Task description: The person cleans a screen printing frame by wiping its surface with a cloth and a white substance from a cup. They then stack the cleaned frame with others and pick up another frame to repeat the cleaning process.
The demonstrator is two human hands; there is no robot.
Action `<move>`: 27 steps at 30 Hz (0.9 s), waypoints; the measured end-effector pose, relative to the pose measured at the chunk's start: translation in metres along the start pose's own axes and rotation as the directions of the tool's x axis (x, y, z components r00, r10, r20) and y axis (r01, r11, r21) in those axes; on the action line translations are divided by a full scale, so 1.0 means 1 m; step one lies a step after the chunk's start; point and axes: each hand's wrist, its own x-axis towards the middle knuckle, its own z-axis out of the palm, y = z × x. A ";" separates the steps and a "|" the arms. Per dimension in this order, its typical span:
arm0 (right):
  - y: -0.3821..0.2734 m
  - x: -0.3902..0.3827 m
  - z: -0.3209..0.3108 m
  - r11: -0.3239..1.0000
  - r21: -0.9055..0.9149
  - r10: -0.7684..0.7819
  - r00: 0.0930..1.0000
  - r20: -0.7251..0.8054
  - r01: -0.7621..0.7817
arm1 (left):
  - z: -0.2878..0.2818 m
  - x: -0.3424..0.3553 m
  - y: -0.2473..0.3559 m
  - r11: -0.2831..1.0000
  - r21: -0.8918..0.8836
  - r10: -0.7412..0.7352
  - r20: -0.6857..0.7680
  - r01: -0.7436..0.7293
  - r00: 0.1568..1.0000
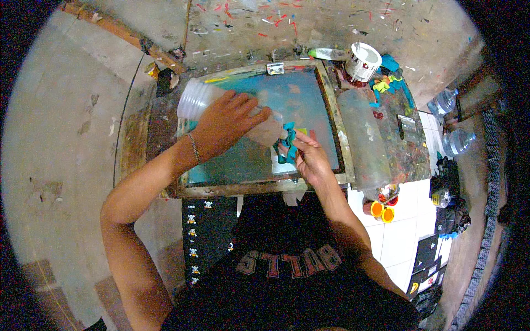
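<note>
In the head view my left hand [232,116] is wrapped over a clear plastic bottle [193,96], which is tilted with its ribbed base to the upper left and its narrow end toward my right hand. My right hand [309,157] holds a crumpled teal cloth [287,151] at that narrow end, palm turned up. Both hands are above a blue-coated screen [221,168] in a wooden frame [343,149]. A pale rectangle and small yellow and red patches show on the screen, partly covered by the bottle and cloth.
A white bucket [361,60], a long-handled tool [326,54] and teal and yellow rags [389,83] lie beyond the frame on the stained bench [411,160]. Water bottles [458,140] and orange containers [382,211] sit below right. A wall [276,27] rises behind.
</note>
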 end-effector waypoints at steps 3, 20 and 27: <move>-0.005 -0.005 0.005 1.000 -0.007 0.007 1.000 0.019 -0.007 | 0.000 0.001 0.000 0.999 0.046 0.011 -0.061 -0.008 0.998; -0.002 -0.003 0.010 1.000 -0.020 -0.007 1.000 -0.015 0.007 | 0.009 -0.007 -0.001 0.998 0.058 -0.003 -0.102 0.009 0.995; -0.001 -0.002 0.011 0.999 -0.034 -0.015 0.999 -0.042 0.014 | 0.012 -0.009 -0.001 0.999 0.046 -0.019 -0.117 0.025 0.993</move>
